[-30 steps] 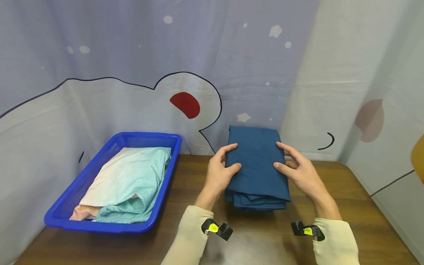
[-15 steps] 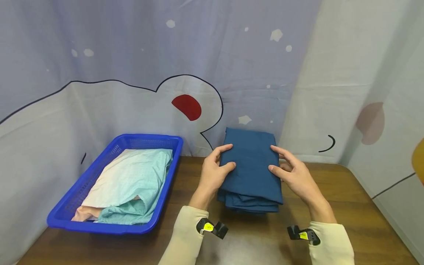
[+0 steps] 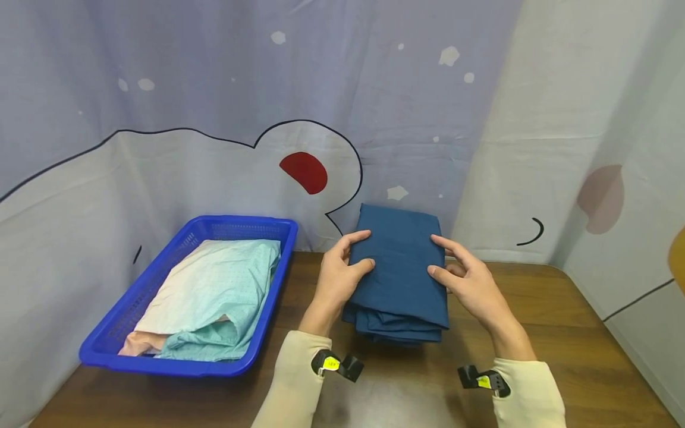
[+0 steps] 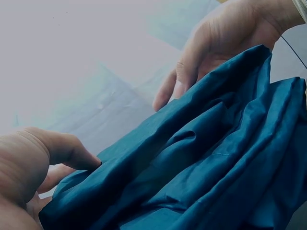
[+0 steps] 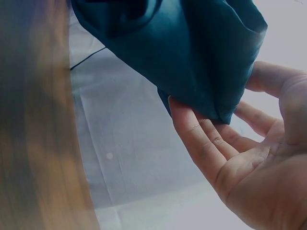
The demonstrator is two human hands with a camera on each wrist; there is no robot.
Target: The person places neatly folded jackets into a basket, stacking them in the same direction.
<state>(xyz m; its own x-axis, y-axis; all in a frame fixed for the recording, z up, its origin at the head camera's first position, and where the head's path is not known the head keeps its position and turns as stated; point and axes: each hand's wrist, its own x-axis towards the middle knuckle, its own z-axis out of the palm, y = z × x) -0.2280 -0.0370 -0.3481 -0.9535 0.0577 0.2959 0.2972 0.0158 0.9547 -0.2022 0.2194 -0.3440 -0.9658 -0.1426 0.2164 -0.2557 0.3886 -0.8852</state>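
Left hand and right hand pinch sides of folded dark blue cloth, lifted near tabletop back edge so folds stay neat. Blue plastic basket at left edge.

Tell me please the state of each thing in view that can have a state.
Dark blue cloth: folded in layers, lifted off the table, held on both sides.
Blue basket: on the table, holding crumpled light green and pink cloths.
Left hand: grips the cloth's left edge.
Right hand: holds the cloth's right edge.
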